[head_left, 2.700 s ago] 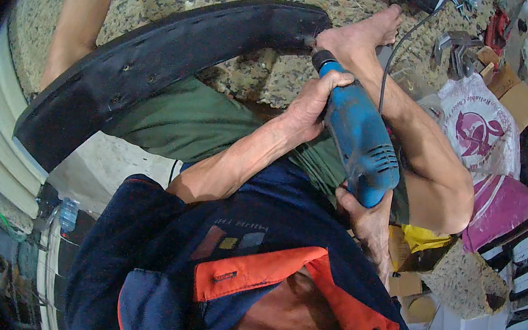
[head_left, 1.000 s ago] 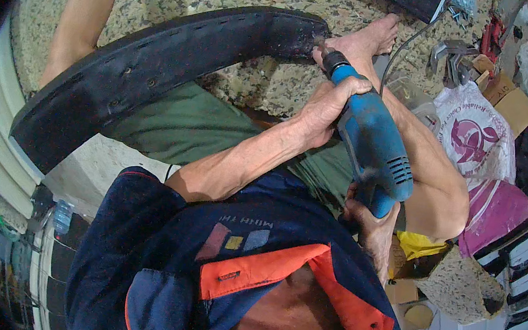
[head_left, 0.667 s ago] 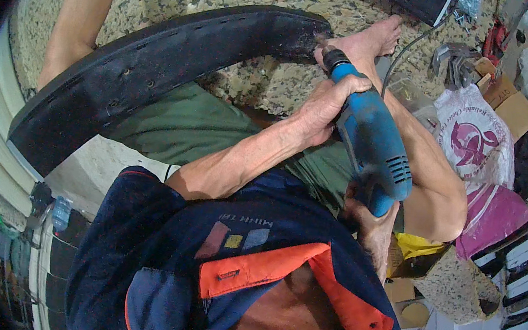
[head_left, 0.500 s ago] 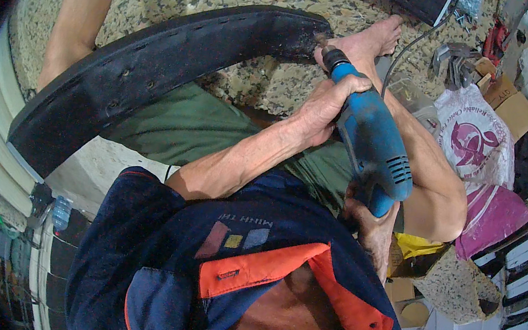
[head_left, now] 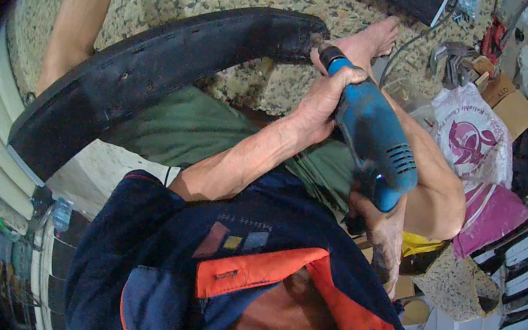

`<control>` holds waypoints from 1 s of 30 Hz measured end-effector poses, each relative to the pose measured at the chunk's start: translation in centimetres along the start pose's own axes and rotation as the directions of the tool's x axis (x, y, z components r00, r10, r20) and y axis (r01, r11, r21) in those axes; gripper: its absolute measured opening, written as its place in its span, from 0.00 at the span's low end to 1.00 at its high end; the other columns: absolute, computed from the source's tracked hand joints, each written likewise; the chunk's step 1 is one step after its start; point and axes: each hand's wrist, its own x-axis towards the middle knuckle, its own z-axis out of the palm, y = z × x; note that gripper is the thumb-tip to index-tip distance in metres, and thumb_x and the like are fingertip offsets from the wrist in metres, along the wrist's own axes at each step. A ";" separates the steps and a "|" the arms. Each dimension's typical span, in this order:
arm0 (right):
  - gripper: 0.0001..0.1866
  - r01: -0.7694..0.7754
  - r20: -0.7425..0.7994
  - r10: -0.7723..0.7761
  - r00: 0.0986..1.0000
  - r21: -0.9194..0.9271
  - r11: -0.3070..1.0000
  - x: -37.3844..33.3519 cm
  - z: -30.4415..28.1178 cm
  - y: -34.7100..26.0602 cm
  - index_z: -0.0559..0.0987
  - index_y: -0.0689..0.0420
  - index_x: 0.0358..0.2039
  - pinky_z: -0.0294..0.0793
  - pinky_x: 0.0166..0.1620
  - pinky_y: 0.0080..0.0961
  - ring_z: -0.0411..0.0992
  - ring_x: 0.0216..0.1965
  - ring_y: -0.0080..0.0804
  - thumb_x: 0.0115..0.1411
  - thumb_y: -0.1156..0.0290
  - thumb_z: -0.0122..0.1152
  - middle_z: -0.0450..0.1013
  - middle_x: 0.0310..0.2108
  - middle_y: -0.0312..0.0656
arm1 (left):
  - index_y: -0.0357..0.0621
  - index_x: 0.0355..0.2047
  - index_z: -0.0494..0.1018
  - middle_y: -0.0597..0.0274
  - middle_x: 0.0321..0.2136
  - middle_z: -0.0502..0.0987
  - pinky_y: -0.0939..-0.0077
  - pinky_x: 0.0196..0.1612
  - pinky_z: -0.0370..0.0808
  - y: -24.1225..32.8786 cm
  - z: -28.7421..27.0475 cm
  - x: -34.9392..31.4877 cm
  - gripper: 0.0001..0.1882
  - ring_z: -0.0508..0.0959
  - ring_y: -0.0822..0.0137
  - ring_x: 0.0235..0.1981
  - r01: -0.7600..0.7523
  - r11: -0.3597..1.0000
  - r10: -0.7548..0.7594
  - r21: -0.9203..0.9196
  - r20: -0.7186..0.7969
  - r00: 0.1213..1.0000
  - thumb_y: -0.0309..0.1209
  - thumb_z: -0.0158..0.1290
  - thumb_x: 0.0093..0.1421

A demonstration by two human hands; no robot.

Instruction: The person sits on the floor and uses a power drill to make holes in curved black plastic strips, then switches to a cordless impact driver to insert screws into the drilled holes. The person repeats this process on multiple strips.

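Holding a blue drill (head_left: 379, 130) in their grip, left hand (head_left: 326, 101) and right hand (head_left: 383, 227) sit near a lettered white bag (head_left: 472, 132).

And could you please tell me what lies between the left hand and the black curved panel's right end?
In the head view, the dark chuck of the blue drill lies between the left hand and the black panel.

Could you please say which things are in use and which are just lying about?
In use: blue drill, held by left hand and right hand; curved black piece at its tip.
Lying about: white bag; cardboard; plastic bottle.
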 end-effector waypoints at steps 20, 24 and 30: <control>0.26 0.177 0.009 -0.177 0.984 -0.030 0.984 1.1 -0.7 -2.9 0.71 0.62 0.51 0.76 0.26 0.28 0.75 0.24 0.30 0.51 0.80 0.69 0.77 0.34 0.43 | 0.47 0.44 0.74 0.63 0.38 0.78 0.66 0.47 0.77 2.3 0.7 1.4 0.23 0.79 0.67 0.41 0.047 0.997 -0.050 -0.056 -0.043 0.998 0.50 0.60 0.58; 0.29 0.194 0.011 -0.194 0.981 -0.058 0.979 1.7 -0.7 -3.0 0.70 0.61 0.53 0.76 0.27 0.27 0.75 0.24 0.30 0.51 0.79 0.71 0.76 0.33 0.43 | 0.47 0.46 0.73 0.63 0.39 0.78 0.66 0.48 0.77 2.4 0.5 1.7 0.24 0.79 0.67 0.41 0.068 0.995 -0.072 -0.079 -0.050 0.996 0.50 0.60 0.58; 0.41 -0.064 0.046 0.068 0.997 -0.070 0.995 2.2 -0.9 -5.5 0.64 0.69 0.55 0.77 0.47 0.34 0.75 0.44 0.35 0.48 0.64 0.79 0.74 0.45 0.49 | 0.46 0.48 0.72 0.63 0.41 0.78 0.66 0.49 0.77 2.7 0.4 2.2 0.26 0.78 0.66 0.42 0.046 0.995 -0.050 -0.084 -0.046 0.998 0.50 0.59 0.58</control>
